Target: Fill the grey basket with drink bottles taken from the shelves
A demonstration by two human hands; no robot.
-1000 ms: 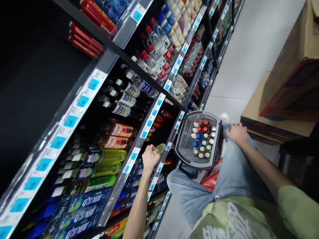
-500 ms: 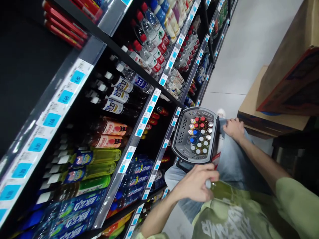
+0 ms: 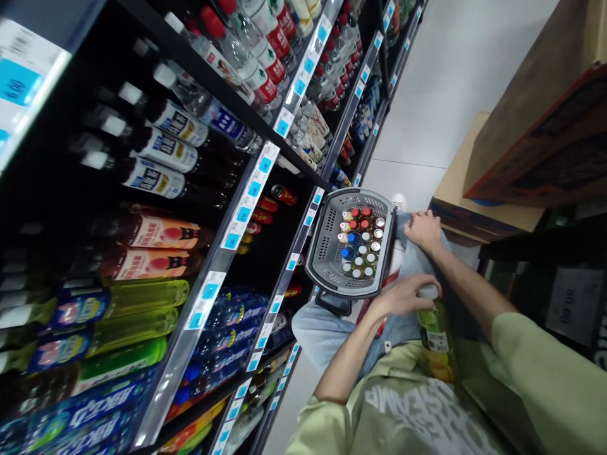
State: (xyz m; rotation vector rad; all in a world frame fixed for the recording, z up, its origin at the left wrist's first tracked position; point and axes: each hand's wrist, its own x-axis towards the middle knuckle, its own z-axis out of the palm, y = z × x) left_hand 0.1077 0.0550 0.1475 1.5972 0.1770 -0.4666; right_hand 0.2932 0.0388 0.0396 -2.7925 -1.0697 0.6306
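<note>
My left hand (image 3: pixel 403 296) is closed around the white cap and neck of a bottle of yellow-green drink (image 3: pixel 434 338). The bottle hangs down in front of my shirt, its label green and white. My right hand (image 3: pixel 423 230) lies over my jeans-covered knee (image 3: pixel 404 227) with no object in it, fingers draped over the cloth. In front of me, beside the shelf, is a grey shopping basket (image 3: pixel 325 243). Inside it stand several bottles and cans with red, blue, white and silver tops. Its black handle (image 3: pixel 334 304) hangs on the near side.
On the left, drink shelves (image 3: pixel 249 189) with blue price tags hold rows of bottles, among them peach-labelled bottles (image 3: pixel 164 234) and yellow-green ones (image 3: pixel 147 297). Large cardboard boxes (image 3: pixel 535 120) are stacked to the right. Pale floor (image 3: pixel 417 126) stretches ahead between them.
My left hand has carried the bottle rightward across my lap, and more of its label now shows. The view has shifted, so basket and shelves sit farther left. My right hand stays on my knee.
</note>
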